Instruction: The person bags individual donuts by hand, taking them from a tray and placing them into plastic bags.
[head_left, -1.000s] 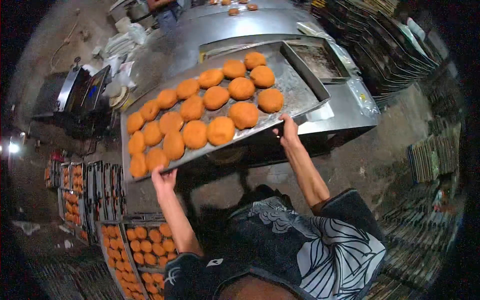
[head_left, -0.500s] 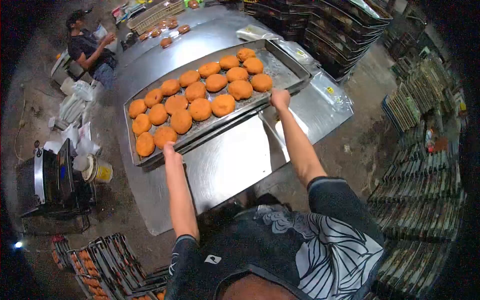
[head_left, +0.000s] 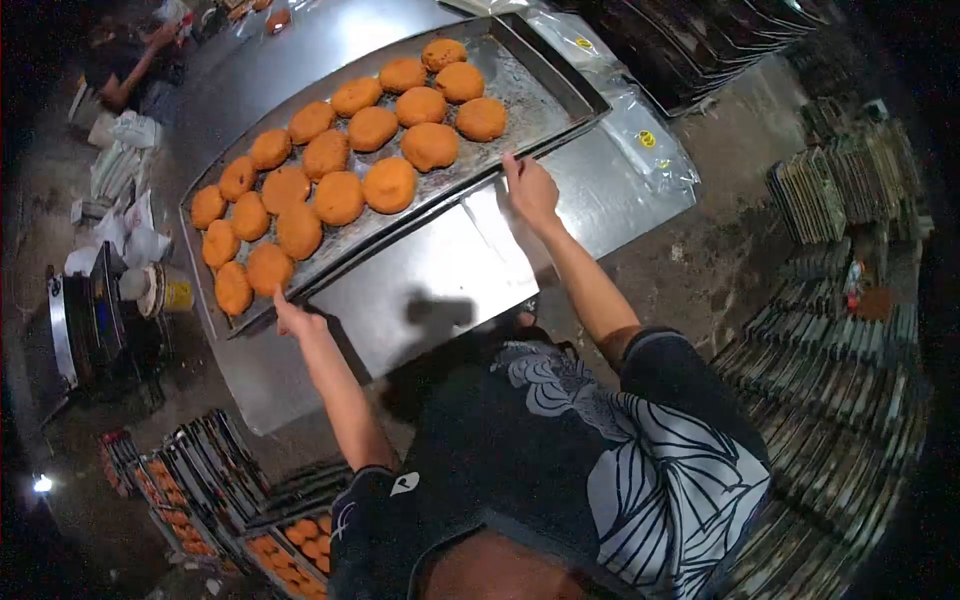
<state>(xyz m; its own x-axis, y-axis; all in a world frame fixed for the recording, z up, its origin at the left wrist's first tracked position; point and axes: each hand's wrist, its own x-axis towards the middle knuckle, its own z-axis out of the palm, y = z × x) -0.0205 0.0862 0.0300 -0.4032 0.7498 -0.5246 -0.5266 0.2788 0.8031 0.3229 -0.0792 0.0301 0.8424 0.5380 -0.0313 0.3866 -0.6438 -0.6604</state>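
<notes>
A metal baking tray (head_left: 510, 105) carries several round orange-brown buns (head_left: 338, 198) in loose rows and lies at a slant over the steel table. My left hand (head_left: 298, 318) grips the near rim toward its left corner, thumb on top beside a bun and fingers hidden below. Farther right, my right hand (head_left: 532, 190) holds the same rim, its thumb tip at the edge and the other fingers curled. At the tray's right end there are no buns, only bare metal.
Clear plastic bags (head_left: 645, 140) lie along the right side of the steel table (head_left: 440, 290). Dark stacked trays (head_left: 690, 45) stand behind it, and more racks (head_left: 820, 400) line the right. Trays of buns (head_left: 290, 550) sit at lower left. Another person (head_left: 125, 65) is at upper left.
The tray has shifted left in view and appears closer, with both hands at its near rim. My right hand has changed from a wrapped hold to its thumb at the edge.
</notes>
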